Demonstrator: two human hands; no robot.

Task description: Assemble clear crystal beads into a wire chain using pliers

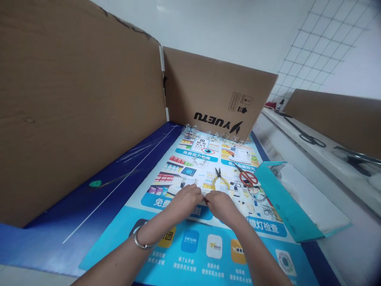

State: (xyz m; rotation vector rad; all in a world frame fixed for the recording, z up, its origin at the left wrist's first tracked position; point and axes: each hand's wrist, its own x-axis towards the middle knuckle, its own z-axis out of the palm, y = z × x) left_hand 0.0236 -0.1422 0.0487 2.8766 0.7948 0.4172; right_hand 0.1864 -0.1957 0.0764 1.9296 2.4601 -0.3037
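Note:
My left hand (189,198) and my right hand (219,201) meet over the printed poster mat (190,214), their fingers pinched together nearly tip to tip. Whatever lies between the fingertips is too small to name. A metal bangle circles my left wrist. Just beyond the hands lie pliers with yellow handles (220,183), jaws pointing away. To their right rest scissors with red handles (249,178). A round coil (256,193) and a tangle of thin wire (269,211) sit to the right of my right hand.
Tall cardboard panels (83,99) wall the left and back. Clear, shiny strands (216,135) line the back panel's foot. On the right lies an open teal-and-white box (276,202). A green-ended tool (95,183) rests at left; black scissors (311,139) lie on a ledge.

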